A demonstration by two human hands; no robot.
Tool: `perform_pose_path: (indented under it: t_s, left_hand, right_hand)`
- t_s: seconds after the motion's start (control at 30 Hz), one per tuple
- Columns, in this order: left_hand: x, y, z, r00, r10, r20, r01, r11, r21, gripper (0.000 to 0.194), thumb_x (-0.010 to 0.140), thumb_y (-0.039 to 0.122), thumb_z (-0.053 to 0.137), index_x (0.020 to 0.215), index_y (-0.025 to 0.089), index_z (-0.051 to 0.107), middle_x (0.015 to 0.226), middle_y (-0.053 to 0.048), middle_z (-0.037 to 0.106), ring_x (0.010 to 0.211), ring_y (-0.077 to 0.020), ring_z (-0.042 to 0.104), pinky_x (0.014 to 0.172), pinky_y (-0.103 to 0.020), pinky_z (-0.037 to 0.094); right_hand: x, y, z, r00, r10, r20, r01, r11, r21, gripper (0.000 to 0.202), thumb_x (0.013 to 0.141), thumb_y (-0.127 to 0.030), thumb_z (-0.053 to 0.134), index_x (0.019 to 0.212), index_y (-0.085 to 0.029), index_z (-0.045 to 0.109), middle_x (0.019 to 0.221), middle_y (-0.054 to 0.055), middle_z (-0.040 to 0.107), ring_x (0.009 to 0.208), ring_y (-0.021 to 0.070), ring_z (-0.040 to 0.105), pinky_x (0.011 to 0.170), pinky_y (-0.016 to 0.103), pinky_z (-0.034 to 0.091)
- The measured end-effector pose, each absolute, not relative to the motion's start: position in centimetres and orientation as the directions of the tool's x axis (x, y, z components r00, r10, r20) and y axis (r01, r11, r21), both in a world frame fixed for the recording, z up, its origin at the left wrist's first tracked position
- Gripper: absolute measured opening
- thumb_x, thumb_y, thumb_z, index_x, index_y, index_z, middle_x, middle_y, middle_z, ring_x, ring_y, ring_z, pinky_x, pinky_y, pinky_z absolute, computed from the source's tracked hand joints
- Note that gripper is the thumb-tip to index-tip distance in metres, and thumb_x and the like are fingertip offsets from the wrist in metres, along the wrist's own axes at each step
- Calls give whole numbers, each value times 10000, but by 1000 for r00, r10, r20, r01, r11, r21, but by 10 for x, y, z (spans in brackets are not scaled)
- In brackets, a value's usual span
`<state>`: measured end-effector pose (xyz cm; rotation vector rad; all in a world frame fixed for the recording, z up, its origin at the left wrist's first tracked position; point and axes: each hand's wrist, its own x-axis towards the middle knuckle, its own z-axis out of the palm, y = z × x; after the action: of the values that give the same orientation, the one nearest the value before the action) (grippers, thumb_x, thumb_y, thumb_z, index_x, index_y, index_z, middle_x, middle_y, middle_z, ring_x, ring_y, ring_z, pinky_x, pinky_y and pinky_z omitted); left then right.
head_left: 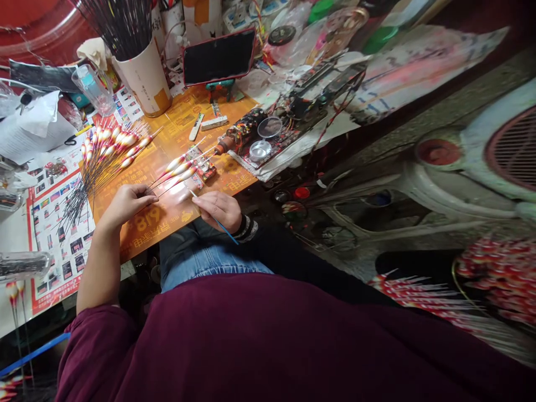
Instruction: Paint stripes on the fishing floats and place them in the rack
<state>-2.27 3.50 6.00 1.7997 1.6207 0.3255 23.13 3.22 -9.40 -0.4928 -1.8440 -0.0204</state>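
My left hand (133, 202) rests at the orange table mat with its thumb and fingers pinched on the thin dark stem of a fishing float (183, 176). That float has a white, yellow and red body, and its pale tip points toward a small motor (247, 129) with a brown chuck. Two similar floats (178, 163) lie just beyond it. In my right hand (220, 209) is a slim brush (228, 231) with a blue handle, its pale end near the float. To the left lies a bundle of finished-looking floats (111, 142) with dark stems.
A phone (220, 56) stands at the back beside a white cup (144, 78) of dark sticks. Small clear dishes (260, 149) sit by the motor. A printed sheet (62, 223) lies at left. More floats (498, 273) and a fan-like machine (502, 134) are at right.
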Motion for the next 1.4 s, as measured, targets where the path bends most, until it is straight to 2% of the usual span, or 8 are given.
perform_pose_path:
  t_s: [0.17,0.37,0.63,1.1,1.27,1.4]
  left_hand:
    - [-20,33,58,217,945,-243,768,-12,640,223,791,358,694,732,143,689,604,1,591,560,-95,475,558,-254,356]
    - [-20,32,53,251,939,-236,736,-27,676,205,792,336,697,743,139,670,605,8,592,564,-87,485,562,-241,362]
    - [-21,31,51,279,937,-208,721,-62,691,198,794,311,706,718,135,659,616,16,598,578,-76,484,572,-227,354]
    - [-20,32,50,272,937,-218,721,-49,691,189,795,288,718,712,127,666,621,12,612,579,-74,492,575,-223,359]
    - [-20,31,51,271,940,-209,719,-54,693,192,797,286,717,701,130,663,612,16,601,574,-70,486,567,-222,354]
    - [-19,30,52,267,939,-217,717,-43,696,179,798,274,713,703,131,661,605,19,596,568,-68,486,566,-222,356]
  right_hand:
    - [212,20,-90,-335,288,897,309,933,-183,318,958,-136,505,1251,-160,624,1048,89,744,1025,174,712,848,339,658]
    - [209,17,-87,-319,203,926,298,949,-105,427,927,-101,567,1354,-111,556,1056,129,746,1018,203,719,851,350,653]
    - [209,15,-95,-359,266,894,314,937,-153,433,939,-109,569,1371,-125,548,1133,148,736,1071,218,715,909,382,642]
    - [210,14,-101,-386,314,867,343,922,-180,393,965,-136,527,1355,-130,580,1149,154,729,1093,224,702,905,396,638]
    - [210,14,-95,-351,246,903,331,935,-126,484,931,-104,578,1411,-88,524,1136,163,729,1089,230,694,897,380,637]
    - [210,14,-93,-345,231,910,355,929,-102,428,958,-127,548,1386,-111,549,1112,143,735,1058,211,700,870,359,640]
